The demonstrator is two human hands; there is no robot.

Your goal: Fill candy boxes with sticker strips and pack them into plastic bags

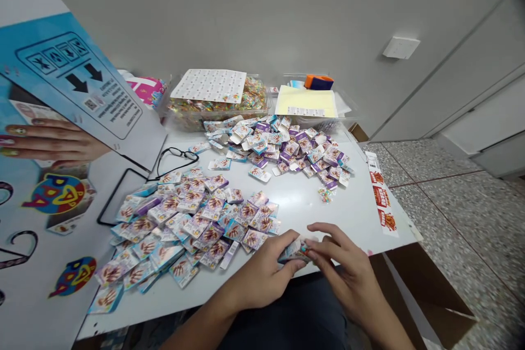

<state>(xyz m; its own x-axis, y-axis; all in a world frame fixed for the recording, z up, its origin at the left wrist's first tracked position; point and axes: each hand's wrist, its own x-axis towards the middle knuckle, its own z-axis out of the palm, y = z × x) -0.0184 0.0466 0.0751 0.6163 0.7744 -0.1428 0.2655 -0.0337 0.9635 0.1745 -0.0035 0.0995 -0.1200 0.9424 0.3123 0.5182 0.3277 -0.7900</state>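
My left hand (264, 276) grips a small printed carton (289, 252) near the table's front edge. At the carton's right end, my right hand (346, 265) pinches a small clear packet of colourful bits (304, 247); how far it sits inside the carton is hidden by the fingers. Left of my hands spreads a heap of small cartons (205, 219) in purple, blue and white, with hand pictures on them. Farther back lies another pile of cartons (283, 145), several with their end flaps open. A loose packet (325, 194) of colourful bits rests on the table in front of that pile.
Against the wall stands a clear bin (192, 120) full of colourful packets, a sticker sheet (209, 85) on top. A second bin (348, 119) holds yellow paper (305, 103) and an orange-and-blue roll (319, 82). Eyeglasses (180, 153) lie beside a large printed display (82, 136). A cardboard box (435, 295) is below right.
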